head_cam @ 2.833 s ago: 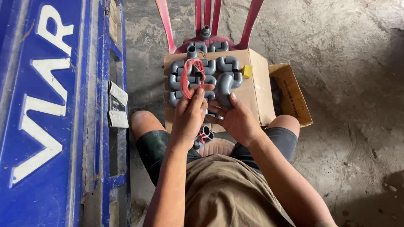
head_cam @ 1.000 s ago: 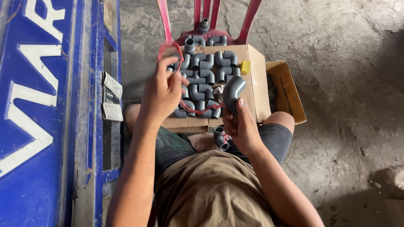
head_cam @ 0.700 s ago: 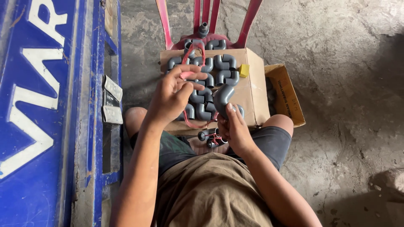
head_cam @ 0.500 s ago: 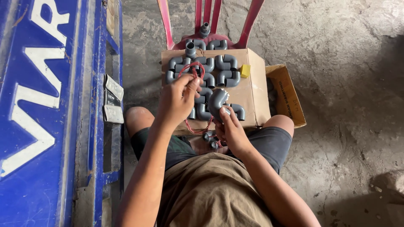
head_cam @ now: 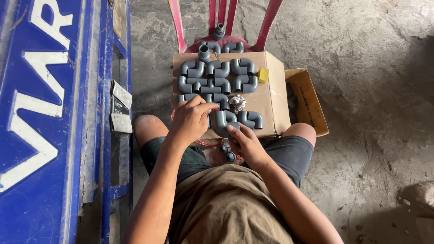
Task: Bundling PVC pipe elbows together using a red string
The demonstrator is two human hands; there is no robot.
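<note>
Far left we've got a big blue metal panel (head_cam: 49, 122) with white lettering, running the whole height of the view, with a few small grey plates (head_cam: 120, 108) fixed to its edge. Just right of that is a bare knee, and above it our left hand (head_cam: 190, 121), fingers curled down onto the near edge of the cardboard box (head_cam: 271, 101). It's pinching at the spot where the grey elbow fitting (head_cam: 221, 123) sits, with a bit of red band (head_cam: 205, 143) peeking out underneath. Hard to say if the hand grips the band or the fitting itself.

That elbow fitting is at the front edge of the box top, and our right hand (head_cam: 244, 143) is closed around its lower end from below, thumb up against it. A couple more small fittings (head_cam: 227, 151) sit in the lap just under that hand.

Further back on the box top, rows of grey elbow fittings (head_cam: 217, 74) lie side by side, touching each other. A crumpled scrap (head_cam: 237, 103) sits among them, and a small yellow block (head_cam: 262, 75) near the right edge. Behind the box is a red plastic chair (head_cam: 221, 18) with a few more fittings on its seat. To the right, an open brown carton (head_cam: 309, 101) rests on the concrete floor (head_cam: 370, 90).
</note>
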